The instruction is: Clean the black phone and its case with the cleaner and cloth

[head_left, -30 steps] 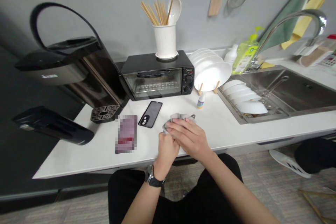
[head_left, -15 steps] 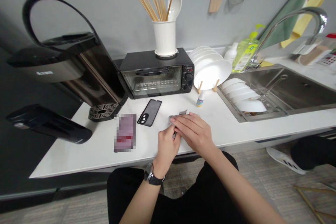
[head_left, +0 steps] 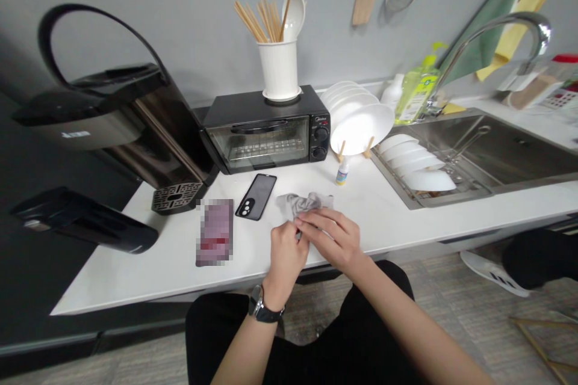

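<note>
My left hand (head_left: 288, 255), wearing a black-strapped watch on its wrist, is closed in a fist over the counter near its front edge. A small dark sliver shows between the two hands, but I cannot make out what the left fingers hold. My right hand (head_left: 334, 237) presses its fingertips together against the left thumb side, pinching part of a crumpled grey cloth (head_left: 307, 201). The rest of the cloth lies bunched on the counter just beyond the fingers. A small white bottle with a yellow and blue label (head_left: 342, 172) stands behind the cloth.
Left of my hands lie a phone case (head_left: 256, 197) and a pixelated purple phone-shaped thing (head_left: 217, 231). A dark flask (head_left: 90, 222), a drink dispenser (head_left: 135, 120), a toaster oven (head_left: 266, 132), white plates (head_left: 361, 126) and a sink (head_left: 506, 150) surround the counter (head_left: 153, 280).
The right fingers have drawn back and curled toward the left hand, so more of the grey cloth shows. My left hand has barely moved. The view has shifted slightly.
</note>
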Demonstrator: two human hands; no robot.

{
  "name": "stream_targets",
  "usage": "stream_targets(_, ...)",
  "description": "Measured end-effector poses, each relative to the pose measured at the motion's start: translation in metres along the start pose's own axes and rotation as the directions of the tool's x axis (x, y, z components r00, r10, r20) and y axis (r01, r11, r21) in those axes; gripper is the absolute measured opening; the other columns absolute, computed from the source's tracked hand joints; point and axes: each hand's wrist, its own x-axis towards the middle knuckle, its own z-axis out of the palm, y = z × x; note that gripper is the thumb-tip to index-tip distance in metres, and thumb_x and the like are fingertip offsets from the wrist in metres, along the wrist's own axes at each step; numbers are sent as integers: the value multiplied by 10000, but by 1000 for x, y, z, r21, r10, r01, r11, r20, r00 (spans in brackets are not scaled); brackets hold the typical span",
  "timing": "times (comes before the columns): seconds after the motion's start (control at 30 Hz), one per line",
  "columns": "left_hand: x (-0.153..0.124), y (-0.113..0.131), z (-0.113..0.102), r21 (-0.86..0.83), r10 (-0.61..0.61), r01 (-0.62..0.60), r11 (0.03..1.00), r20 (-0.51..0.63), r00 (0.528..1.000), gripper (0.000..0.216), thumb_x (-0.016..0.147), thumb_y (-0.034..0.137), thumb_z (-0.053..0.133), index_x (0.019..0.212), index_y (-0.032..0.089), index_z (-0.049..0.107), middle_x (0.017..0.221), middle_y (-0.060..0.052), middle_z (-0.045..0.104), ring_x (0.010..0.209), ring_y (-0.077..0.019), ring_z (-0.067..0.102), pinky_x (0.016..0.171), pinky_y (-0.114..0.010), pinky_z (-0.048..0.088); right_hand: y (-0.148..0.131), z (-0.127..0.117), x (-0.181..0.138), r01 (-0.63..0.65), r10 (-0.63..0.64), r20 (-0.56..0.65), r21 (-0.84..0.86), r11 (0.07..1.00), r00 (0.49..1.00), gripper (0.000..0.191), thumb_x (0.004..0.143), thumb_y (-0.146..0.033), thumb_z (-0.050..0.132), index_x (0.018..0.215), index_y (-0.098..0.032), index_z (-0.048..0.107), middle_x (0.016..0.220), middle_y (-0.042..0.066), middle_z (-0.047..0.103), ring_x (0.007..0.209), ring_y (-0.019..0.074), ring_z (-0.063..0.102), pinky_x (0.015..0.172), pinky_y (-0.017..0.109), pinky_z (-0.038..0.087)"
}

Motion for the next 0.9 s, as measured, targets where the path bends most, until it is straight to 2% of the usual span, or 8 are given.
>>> stream_targets(0.17, 3, -1, 0, -60, 22, -23, 998, -11, 1000, 200, 901, 161, 540, 755, 191, 674, 624, -68, 712, 551, -201, 684, 548, -262, 477, 13, -5, 15, -6, 10, 131, -27, 1000, 991, 419, 1016, -185, 642, 1433, -219, 616, 1137, 66, 761, 1049, 200, 659, 908, 351, 569)
stream_targets(0.23, 3, 0, -1, -131, 24, -24, 991, -4, 1000, 173, 943, 197, 546, 911, 179, 714, 699, -61, 747, 573, -181, 690, 569, -245, 494, 22, -8, 21, -72, 79, 165, -46, 996, 983, 329, 1013, -336, 667, 1322, -221, 682, 1070, 73, 741, 1014, 222, 638, 883, 375, 544)
stream_targets(0.33, 3, 2, -1, -210, 40, -33, 977, 29, 999, 189, 986, 231, 543, 1085, 190, 699, 860, -61, 789, 658, -160, 719, 634, -226, 528, 31, -10, 22, -200, 203, 205, -39, 979, 957, 330, 981, -495, 672, 1081, -184, 721, 977, 94, 709, 934, 251, 620, 821, 405, 524)
stream_targets(0.43, 3, 4, -2, -211, 54, -44, 976, 38, 998, 161, 979, 205, 527, 1017, 198, 683, 850, -52, 777, 676, -157, 719, 644, -222, 522, 29, -9, 20, -234, 233, 221, -23, 972, 947, 274, 1001, -449, 652, 1037, -181, 693, 987, 111, 714, 940, 265, 636, 815, 416, 532)
stream_targets(0.53, 5, 3, -3, -158, 46, -43, 986, 15, 999, 162, 942, 171, 517, 910, 198, 673, 704, -28, 720, 568, -150, 651, 574, -230, 463, 20, -5, 18, -177, 173, 209, 1, 984, 963, 210, 1037, -324, 610, 1175, -180, 678, 1092, 114, 744, 1059, 257, 667, 981, 447, 537)
stream_targets(0.63, 6, -2, 0, -126, 47, -48, 991, -10, 999, 178, 883, 148, 525, 748, 198, 630, 602, -26, 655, 511, -155, 592, 544, -255, 426, 12, -2, 18, -79, 71, 222, 27, 997, 973, 265, 1070, -205, 526, 1304, -189, 651, 1221, 86, 757, 1183, 211, 668, 1139, 455, 476)
stream_targets(0.77, 4, -12, 10, -138, 51, -47, 989, 21, 998, 195, 835, 129, 549, 661, 188, 615, 592, -52, 650, 523, -169, 593, 550, -277, 423, 10, 0, 19, 64, -81, 203, 89, 994, 976, 309, 1067, -143, 504, 1342, -142, 643, 1239, 74, 769, 1222, 196, 659, 1089, 391, 529)
stream_targets(0.9, -2, -21, 20, -228, 27, 0, 974, 115, 993, 231, 922, 168, 541, 727, 170, 667, 641, -47, 688, 545, -157, 601, 563, -263, 437, 17, -1, 20, 84, -94, 201, 54, 995, 975, 334, 1043, -115, 546, 1370, -147, 613, 1247, 85, 759, 1172, 208, 671, 1024, 387, 552)
